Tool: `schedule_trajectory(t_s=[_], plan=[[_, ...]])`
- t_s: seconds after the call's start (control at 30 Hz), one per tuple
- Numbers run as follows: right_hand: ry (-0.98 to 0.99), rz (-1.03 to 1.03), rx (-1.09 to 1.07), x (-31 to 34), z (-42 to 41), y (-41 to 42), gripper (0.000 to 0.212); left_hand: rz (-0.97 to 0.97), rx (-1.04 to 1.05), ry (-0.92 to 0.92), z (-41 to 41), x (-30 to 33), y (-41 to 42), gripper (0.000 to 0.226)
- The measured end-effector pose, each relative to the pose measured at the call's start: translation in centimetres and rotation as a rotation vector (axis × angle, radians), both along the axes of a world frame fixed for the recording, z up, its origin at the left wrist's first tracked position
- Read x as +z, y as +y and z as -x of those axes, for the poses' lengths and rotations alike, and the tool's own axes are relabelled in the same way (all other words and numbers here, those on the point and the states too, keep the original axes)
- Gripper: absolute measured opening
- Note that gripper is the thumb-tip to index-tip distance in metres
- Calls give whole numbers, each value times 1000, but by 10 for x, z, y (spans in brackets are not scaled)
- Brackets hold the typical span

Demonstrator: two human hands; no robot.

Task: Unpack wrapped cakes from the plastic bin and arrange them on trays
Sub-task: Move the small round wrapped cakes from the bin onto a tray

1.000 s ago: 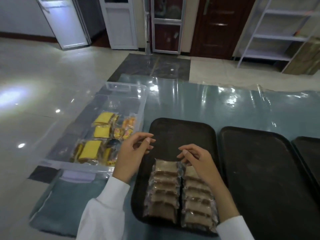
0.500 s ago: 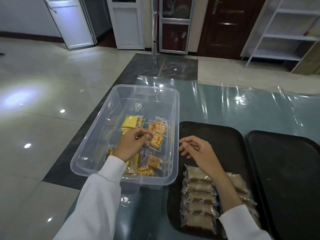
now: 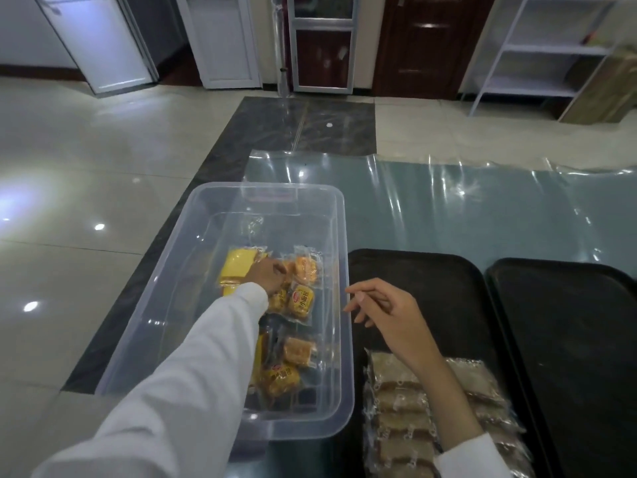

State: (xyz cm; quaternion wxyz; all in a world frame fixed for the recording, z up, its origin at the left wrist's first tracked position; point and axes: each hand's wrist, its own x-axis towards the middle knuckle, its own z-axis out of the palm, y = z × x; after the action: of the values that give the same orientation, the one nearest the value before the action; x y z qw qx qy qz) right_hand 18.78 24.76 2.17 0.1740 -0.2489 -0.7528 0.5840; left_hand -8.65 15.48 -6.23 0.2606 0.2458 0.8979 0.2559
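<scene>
A clear plastic bin (image 3: 269, 192) stands on the table's left end and holds several wrapped cakes: a yellow one (image 3: 237, 265), orange packets (image 3: 302, 300) and more near the front (image 3: 281, 376). My left hand (image 3: 263, 276) is down inside the bin with its fingers curled onto the packets between the yellow cake and an orange one; the fingertips are hidden. My right hand (image 3: 389, 312) hovers by the bin's right rim, fingers apart, holding nothing. Beneath it lies a black tray (image 3: 431, 281) with two rows of brown wrapped cakes (image 3: 400, 398) at its near end.
A second black tray (image 3: 568, 322) lies to the right of the first. A clear plastic sheet (image 3: 448, 208) covers the blue-green table. Glossy tiled floor (image 3: 86, 188) lies to the left, with doors and a white shelf rack (image 3: 544, 50) at the back.
My left hand went from over the tray into the bin and has pushed further in among the packets. My right hand lifted off the brown cakes. The view swung left.
</scene>
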Motion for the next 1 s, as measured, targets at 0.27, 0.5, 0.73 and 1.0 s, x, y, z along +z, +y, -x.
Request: schedule_trajectory(t_s=[0.27, 0.5, 0.73, 1.0], plan=[[21, 18, -84, -15, -1, 22, 17, 62, -25, 57, 5, -26, 30, 13], [51, 33, -128, -20, -1, 24, 17, 49, -63, 37, 10, -31, 31, 21], [71, 15, -93, -6, -2, 13, 19, 41, -193, 60, 5, 5, 10, 23], [109, -67, 3, 13, 4, -11, 18, -119, -199, 241, -12, 78, -54, 5]])
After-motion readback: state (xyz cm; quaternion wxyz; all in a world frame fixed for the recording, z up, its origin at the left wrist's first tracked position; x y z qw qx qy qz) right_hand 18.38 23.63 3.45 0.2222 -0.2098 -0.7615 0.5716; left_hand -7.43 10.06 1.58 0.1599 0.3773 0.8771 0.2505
